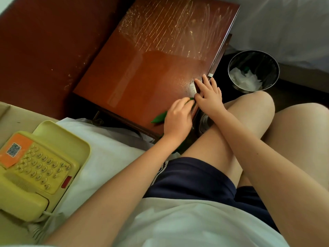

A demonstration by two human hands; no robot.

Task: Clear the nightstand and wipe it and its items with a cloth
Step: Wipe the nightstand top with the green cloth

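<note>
Bedroom corner, dim light, seen from above by a person sitting on the bed (110, 148). Reddish-brown wooden table (142, 77) stands between a dark red wall panel (44, 41) and a black waste bin (277, 72) that has a clear liner and white tissue inside.

Progress:
- Clearing looks done. Nothing stands on the table top, and the yellow telephone (35, 166) sits on the bed at the left, well apart from it.
- Wiping is under way. The far half of the top shows pale wipe streaks (169, 27), and the near half is glossy with few marks.
- Left hand (178, 118) grips the green cloth (159, 118), fingers curled over it, at the near edge of the table.
- Right hand (209, 97) lies flat with fingers straight and spread. It presses on the near right corner, just beside the left hand, and holds nothing.

Left to do, as a judgement:
- finish the near edge and corner, and perhaps go over the streaked half
- wipe the telephone, which cannot be told as cleaned or not from here
- put it back on the table

Top looks worn and scratched, and dust specks show on the wall panel.
</note>
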